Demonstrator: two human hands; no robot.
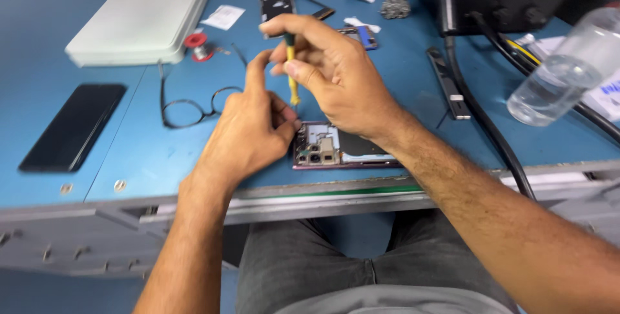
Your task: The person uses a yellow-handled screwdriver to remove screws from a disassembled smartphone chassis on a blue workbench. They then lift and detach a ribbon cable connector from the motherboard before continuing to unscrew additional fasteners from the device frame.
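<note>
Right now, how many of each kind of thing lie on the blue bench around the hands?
Phones: 2, an opened phone and a black phone
Screwdrivers: 1, a yellow screwdriver in the right hand
Eyeglasses: 1
Solder spool: 1
Clear bottle: 1
Total: 6

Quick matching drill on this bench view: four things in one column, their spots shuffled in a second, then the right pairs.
1. yellow screwdriver
2. black phone
3. eyeglasses
4. clear plastic bottle

A. lying flat, far left of the blue bench
B. right edge of view, tilted
C. held upright in the right hand
D. on the mat just behind the left hand

Pairs: 1-C, 2-A, 3-D, 4-B
</note>
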